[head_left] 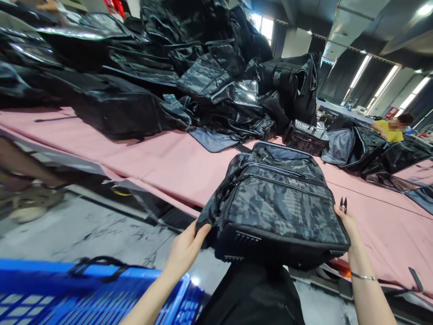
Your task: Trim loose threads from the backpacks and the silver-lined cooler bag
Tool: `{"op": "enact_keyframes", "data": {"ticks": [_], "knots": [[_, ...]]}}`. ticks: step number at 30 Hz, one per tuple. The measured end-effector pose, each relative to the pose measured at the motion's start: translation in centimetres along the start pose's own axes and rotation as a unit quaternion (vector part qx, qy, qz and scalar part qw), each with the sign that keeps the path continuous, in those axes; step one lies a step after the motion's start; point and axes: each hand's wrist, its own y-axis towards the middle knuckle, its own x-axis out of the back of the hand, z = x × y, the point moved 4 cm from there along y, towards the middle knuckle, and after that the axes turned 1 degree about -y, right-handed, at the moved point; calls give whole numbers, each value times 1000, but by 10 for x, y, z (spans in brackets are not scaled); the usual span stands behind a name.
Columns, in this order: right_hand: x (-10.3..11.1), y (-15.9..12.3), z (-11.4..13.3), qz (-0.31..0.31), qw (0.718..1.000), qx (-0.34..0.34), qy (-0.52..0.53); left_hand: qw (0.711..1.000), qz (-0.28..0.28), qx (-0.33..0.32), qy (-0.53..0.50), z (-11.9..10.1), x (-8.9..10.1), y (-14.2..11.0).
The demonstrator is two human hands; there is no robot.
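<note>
One foot of another person, in a light shoe (29,207), stands on the marbled floor (145,234) at far left. Below it, a blue basket (40,267) fills the lower left corner, with a black strap (106,259) over its rim. Above, a boxy black bag (111,108) lies on the pink-covered desk (152,171).

The left hand (185,243) is clamped on the left side of a camouflage backpack (280,198), thumb uppermost. Behind, a heap of dark bags (203,76), plain and camouflage, rises on the desk; silvery material shows among them.

The backpack is tilted, front panel up, across the near edge of the desk. Its black base faces the wearer, above the dark-clothed legs (253,298); a grey-blue lining shows at the far end. Whether its back touches the desk cannot be told. A small black case (306,140) with a silvery top sits beyond it.

The right hand (345,222) is clamped on the right edge of the backpack. Small snips (343,205) project past its fingers, blade tips slightly apart. A bangle (363,276) circles that wrist. Further right, more dark bags (368,151) line the desk, and a person in yellow (392,131) is behind them
</note>
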Motion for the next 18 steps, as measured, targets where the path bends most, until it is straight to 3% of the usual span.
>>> {"op": "enact_keyframes", "data": {"ticks": [4, 10, 14, 18], "knots": [[2, 7, -4, 10, 998, -61, 16, 999, -29, 13, 5, 0, -4, -2], [6, 9, -1, 14, 995, -94, 29, 998, 17, 22, -56, -5, -10, 4], [5, 8, -1, 18, 994, -99, 31, 990, 80, 43, -113, 17, -12, 2], [3, 5, -2, 28, 995, -89, 34, 974, 123, 105, -160, 54, -29, -17]]}}
